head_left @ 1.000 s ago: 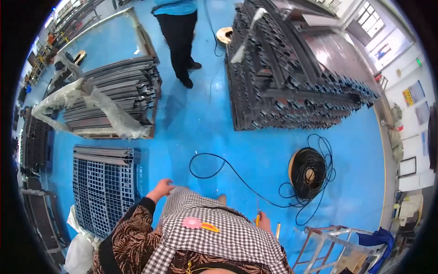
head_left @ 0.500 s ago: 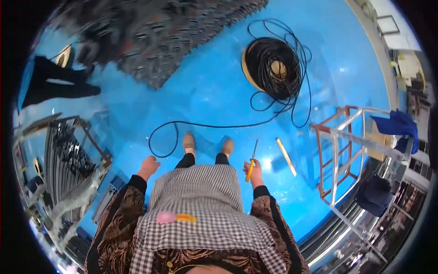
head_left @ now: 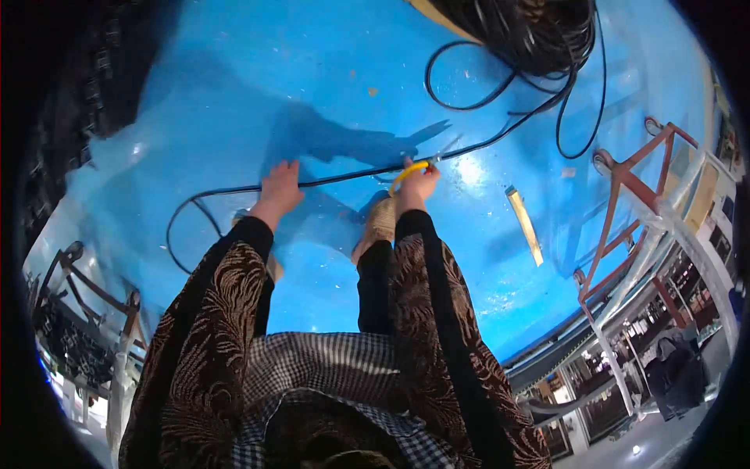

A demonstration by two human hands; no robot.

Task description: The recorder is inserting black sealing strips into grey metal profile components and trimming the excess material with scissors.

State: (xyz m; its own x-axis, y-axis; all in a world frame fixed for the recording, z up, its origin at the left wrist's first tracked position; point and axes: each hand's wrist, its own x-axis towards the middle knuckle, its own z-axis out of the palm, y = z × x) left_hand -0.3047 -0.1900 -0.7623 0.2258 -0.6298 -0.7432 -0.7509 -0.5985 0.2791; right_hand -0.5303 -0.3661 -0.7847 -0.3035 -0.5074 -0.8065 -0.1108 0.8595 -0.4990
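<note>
I am bent low over a blue floor. My left hand (head_left: 279, 187) reaches down with spread fingers onto a black cable (head_left: 344, 177) that runs across the floor. My right hand (head_left: 418, 181) is closed on a yellow-handled cutting tool (head_left: 408, 172), whose metal jaws meet the same cable. The cable leads up to a big black cable coil (head_left: 519, 31) at the top of the view, and on the left it curls into a loop (head_left: 183, 227). My foot in a tan shoe (head_left: 380, 223) stands just below my right hand.
A yellowish flat strip (head_left: 524, 224) lies on the floor to the right. A red-and-white metal frame on wheels (head_left: 637, 203) stands at the right edge. Dark stacked material (head_left: 86, 86) fills the upper left, and a metal rack (head_left: 86, 328) stands lower left.
I have bent down from standing, so the floor and cable are much nearer. Both hands went from hanging at my sides down to the cable, the right one still with the yellow tool.
</note>
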